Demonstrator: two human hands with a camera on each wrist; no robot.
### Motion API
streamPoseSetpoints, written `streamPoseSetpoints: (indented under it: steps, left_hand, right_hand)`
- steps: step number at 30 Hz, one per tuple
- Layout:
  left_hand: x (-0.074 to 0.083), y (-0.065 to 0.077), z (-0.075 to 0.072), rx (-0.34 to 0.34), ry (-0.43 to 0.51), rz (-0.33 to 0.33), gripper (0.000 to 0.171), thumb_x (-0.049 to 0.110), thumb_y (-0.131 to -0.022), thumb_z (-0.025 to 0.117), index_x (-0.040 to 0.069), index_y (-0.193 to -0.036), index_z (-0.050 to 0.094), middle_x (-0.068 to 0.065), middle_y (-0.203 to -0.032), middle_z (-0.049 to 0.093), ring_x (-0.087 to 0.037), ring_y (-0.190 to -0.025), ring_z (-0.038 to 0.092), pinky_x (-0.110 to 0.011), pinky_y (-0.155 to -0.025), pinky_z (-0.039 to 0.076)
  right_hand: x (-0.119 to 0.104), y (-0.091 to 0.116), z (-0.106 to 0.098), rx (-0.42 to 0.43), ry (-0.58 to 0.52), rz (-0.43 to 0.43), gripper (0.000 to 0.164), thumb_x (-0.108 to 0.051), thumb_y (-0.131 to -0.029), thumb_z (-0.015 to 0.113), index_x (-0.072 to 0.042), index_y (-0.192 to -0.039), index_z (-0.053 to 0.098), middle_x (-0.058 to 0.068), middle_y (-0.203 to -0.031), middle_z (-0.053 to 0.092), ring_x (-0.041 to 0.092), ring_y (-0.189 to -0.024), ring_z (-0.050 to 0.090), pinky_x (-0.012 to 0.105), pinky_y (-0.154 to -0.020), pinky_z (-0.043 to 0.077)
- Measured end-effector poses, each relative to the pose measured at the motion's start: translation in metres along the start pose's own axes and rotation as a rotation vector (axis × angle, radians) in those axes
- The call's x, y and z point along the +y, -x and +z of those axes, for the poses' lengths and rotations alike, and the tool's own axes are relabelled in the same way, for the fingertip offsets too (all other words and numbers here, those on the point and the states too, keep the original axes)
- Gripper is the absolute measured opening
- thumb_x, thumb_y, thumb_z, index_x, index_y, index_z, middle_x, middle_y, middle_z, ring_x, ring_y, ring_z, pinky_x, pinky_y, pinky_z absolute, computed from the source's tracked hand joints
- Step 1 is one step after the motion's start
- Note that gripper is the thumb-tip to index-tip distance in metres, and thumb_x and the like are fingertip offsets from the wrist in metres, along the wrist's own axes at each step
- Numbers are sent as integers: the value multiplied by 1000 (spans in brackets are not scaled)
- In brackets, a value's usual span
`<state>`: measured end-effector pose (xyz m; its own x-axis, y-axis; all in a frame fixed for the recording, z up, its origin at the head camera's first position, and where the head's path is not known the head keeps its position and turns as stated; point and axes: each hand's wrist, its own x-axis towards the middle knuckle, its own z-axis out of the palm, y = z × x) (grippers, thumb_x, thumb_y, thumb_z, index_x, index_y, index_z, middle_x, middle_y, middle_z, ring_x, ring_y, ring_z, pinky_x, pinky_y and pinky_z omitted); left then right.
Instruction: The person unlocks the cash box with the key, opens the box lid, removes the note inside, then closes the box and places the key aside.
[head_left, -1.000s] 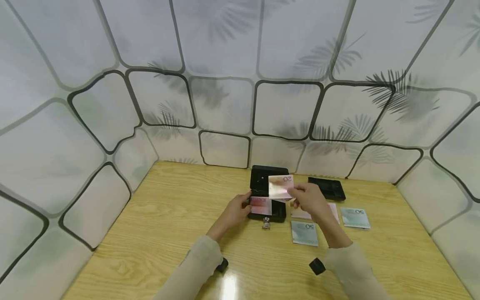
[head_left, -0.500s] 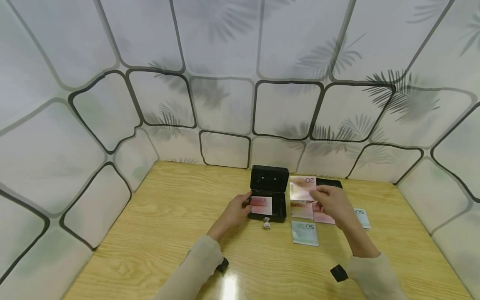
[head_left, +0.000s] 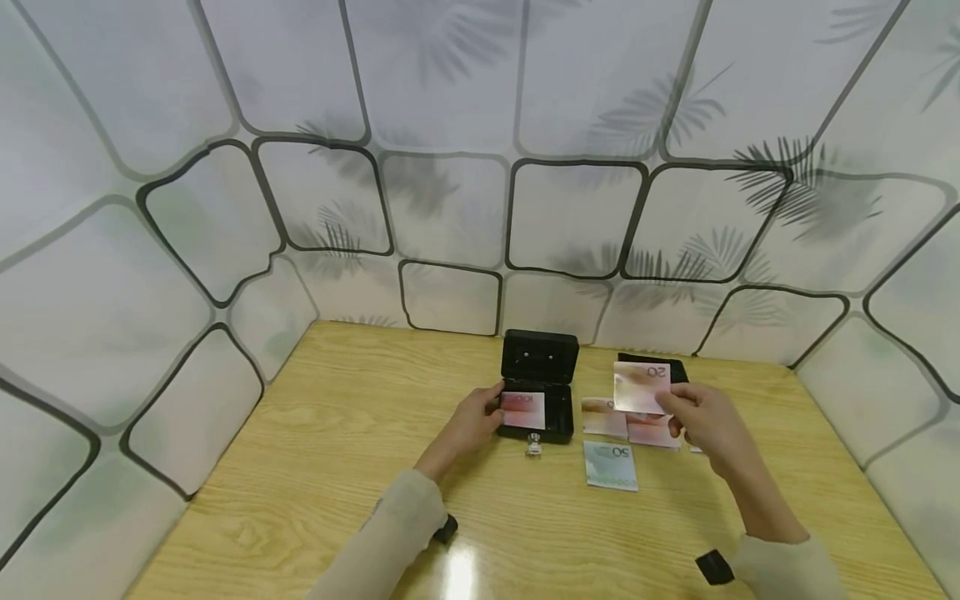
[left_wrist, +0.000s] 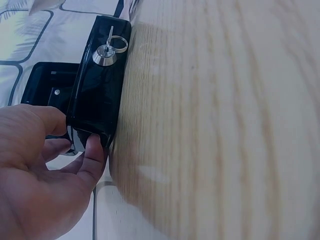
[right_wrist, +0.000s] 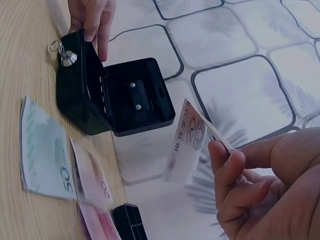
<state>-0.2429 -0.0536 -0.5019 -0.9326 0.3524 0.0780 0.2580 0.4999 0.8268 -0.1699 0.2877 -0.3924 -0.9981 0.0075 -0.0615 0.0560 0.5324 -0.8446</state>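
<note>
Both grips engaged

Right hand (head_left: pixel 703 419) pinches a pinkish-brown folded paper 20 note (head_left: pixel 640 385) clear of the wooden table (head_left: pixel 337 458), right of the open black rectangular cash box (head_left: pixel 538 350). Left hand (head_left: pixel 472 417) clamps the box's left wall (round silver lock (left_wrist: pixel 104 58) in front). Red paper 100 note (head_left: pixel 523 410) inside; green paper 50 note (head_left: pixel 611 467) on the table nearby.

The box (left_wrist: pixel 95 95) is showing smooth, glossy black, like painted metal, and its lock (left_wrist: pixel 104 58) and key ring (left_wrist: pixel 126 46) are gleaming as polished metal. The 20 note (head_left: pixel 639 387) is looking like thin paper, catching a sheen on one side; the 50 note (head_left: pixel 611 468) is appearing matt, also papery. The desk (head_left: pixel 360 408) is showing smooth wood grain, glossily reflecting light. The sleeves (head_left: pixel 397 517) are looking like matt cloth.
</note>
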Motion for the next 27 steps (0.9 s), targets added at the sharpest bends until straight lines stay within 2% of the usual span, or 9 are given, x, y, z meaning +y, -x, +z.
streamPoseSetpoints:
  steps: [9,14,19,24,27]
  left_hand:
    - [-1,-2,1,-3,0,-15,56,2,-100,60,-5,-153,44,-31,-143,53,-41,-137,48,-52,-113,38]
    - [0,-2,1,-15,-2,-30,56,2,-101,60,-3,-154,42,-30,-144,52,-40,-137,47,-52,-113,38]
    - [0,-2,1,-11,-4,-25,56,2,-101,60,-4,-154,43,-31,-144,51,-40,-137,47,-52,-113,38]
    - [-1,-2,1,-4,-1,-18,56,2,-101,59,-5,-154,43,-31,-144,52,-40,-136,48,-52,-113,39]
    - [-1,-2,1,-2,2,-19,56,2,-100,59,-5,-153,43,-31,-143,52,-41,-136,48,-52,-113,38]
  right_hand:
    - [15,15,-16,18,-18,31,43,-26,-107,58,13,-124,62,0,-84,64,12,-65,56,27,-58,48]
    - [26,20,-24,21,-7,38,44,-25,-108,57,15,-126,60,-2,-82,63,11,-65,55,26,-57,46]
    - [37,24,-30,7,26,63,48,-26,-109,56,17,-130,57,2,-79,61,10,-64,52,25,-55,42]
    - [47,31,-35,-3,41,84,45,-24,-109,56,17,-126,60,4,-76,60,10,-62,50,24,-53,39]
    - [52,35,-37,-17,37,109,42,-24,-109,56,16,-122,62,2,-80,62,11,-64,51,24,-53,39]
